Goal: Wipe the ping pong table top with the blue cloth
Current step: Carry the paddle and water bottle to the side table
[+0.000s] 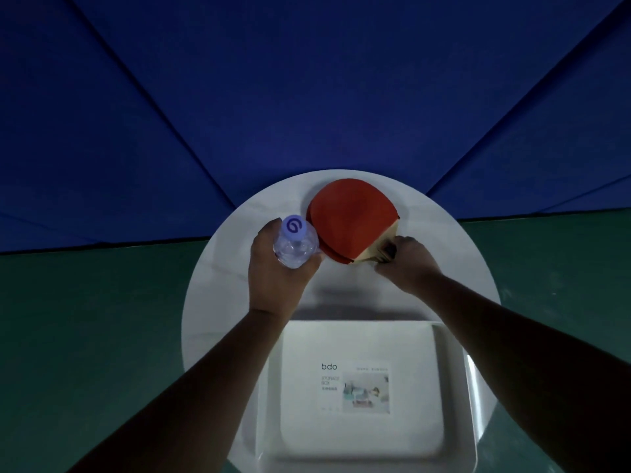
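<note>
**Both hands occupied; blue cloth not identifiable**

Head view. Left hand (pixel 278 271) has its fingers wrapped round a clear water bottle (pixel 295 242), seen from above with the cap toward the camera, so it stands roughly upright. Right hand (pixel 404 262) pinches the handle of a red paddle (pixel 351 221); the blade lies flat, extending up and to the left of that hand, with its long axis running diagonally from the hand toward the bottle. Blade edge and bottle are just beside each other, contact uncertain. Both sit on a white round table (pixel 218 285). Nearer the person than both hands lies a white storage box (pixel 362 336), bottom up or lidded, cannot tell which.

Beyond the hands: a large blue surface (pixel 307 80) with crease-like lines, either cloth or table top; cannot tell. No separate wiping cloth is visible.

Judgement: neither hand is free, so the wipe has not begun; the blue surface lies straight ahead, about equally distant from either hand.
</note>
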`<state>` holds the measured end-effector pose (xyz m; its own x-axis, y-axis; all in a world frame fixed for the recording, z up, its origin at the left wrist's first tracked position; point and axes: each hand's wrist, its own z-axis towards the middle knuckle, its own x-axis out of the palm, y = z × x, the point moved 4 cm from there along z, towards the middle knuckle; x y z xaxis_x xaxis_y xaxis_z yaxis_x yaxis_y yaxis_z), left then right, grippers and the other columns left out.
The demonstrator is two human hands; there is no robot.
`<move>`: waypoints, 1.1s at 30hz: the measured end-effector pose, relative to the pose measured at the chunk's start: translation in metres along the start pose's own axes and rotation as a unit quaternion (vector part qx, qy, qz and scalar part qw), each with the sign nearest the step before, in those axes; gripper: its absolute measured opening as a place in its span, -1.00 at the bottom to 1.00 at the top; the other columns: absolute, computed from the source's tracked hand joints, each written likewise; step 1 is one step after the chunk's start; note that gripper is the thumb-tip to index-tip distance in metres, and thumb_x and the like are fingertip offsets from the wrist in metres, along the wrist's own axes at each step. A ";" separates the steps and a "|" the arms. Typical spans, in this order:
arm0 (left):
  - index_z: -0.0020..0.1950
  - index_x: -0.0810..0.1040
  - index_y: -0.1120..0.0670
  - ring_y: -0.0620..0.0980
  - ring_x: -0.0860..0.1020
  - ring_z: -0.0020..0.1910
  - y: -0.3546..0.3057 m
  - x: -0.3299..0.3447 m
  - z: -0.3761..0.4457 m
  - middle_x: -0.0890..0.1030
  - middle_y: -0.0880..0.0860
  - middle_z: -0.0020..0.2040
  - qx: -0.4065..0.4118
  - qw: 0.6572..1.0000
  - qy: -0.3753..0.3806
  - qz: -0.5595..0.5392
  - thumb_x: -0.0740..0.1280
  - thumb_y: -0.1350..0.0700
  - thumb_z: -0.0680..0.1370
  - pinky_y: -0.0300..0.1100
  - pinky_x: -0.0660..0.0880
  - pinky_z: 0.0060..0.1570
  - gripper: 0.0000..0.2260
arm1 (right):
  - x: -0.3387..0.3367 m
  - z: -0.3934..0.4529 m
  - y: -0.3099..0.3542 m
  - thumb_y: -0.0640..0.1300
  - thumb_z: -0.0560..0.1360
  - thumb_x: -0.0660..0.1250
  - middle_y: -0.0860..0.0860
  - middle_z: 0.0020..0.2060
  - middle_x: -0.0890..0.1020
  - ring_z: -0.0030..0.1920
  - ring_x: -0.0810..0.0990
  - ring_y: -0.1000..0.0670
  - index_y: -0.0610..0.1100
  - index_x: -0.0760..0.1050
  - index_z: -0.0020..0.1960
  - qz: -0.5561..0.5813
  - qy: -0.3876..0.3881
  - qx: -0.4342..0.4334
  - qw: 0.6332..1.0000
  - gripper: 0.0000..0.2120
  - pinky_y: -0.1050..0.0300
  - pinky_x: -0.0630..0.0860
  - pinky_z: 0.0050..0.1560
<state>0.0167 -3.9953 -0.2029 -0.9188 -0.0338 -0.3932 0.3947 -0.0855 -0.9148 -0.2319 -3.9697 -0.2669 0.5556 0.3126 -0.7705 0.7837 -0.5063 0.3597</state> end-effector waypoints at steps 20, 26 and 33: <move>0.21 0.46 -0.13 -0.27 0.54 0.13 0.009 -0.005 0.000 0.55 -0.37 0.07 -0.060 0.998 0.028 -0.022 0.63 -0.01 0.28 -0.44 0.47 0.11 -0.42 | -0.001 -0.012 0.003 0.17 0.43 0.47 -0.15 0.10 0.55 0.10 0.55 -0.17 -0.15 0.46 0.31 -0.022 -0.015 0.008 1.000 -0.42 -0.04 0.53 0.09; 0.35 0.41 -0.02 -0.24 0.46 0.22 0.012 -0.015 -0.019 0.50 -0.25 0.25 -0.089 0.994 0.042 0.039 0.64 -0.08 0.24 -0.42 0.37 0.17 -0.25 | -0.014 -0.044 0.000 0.10 0.43 0.51 -0.15 0.26 0.49 0.26 0.46 -0.20 -0.12 0.39 0.44 0.019 -0.034 0.010 0.999 -0.32 -0.12 0.48 0.25; 0.52 0.29 0.09 0.02 0.36 0.41 -0.004 -0.032 -0.076 0.38 0.09 0.44 -0.205 0.971 0.075 0.097 0.58 -0.07 0.37 -0.12 0.34 0.36 -0.19 | -0.017 -0.125 -0.013 0.11 0.52 0.41 -0.13 0.36 0.48 0.34 0.42 -0.20 -0.13 0.41 0.42 0.078 -0.061 0.002 0.995 -0.43 -0.10 0.42 0.31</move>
<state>0.0451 -3.9184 -0.1936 -0.8287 0.1389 -0.5422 0.5561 0.3133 -0.7698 -0.2173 -3.8680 -0.1928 0.6320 0.1294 -0.7641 0.6897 -0.5434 0.4785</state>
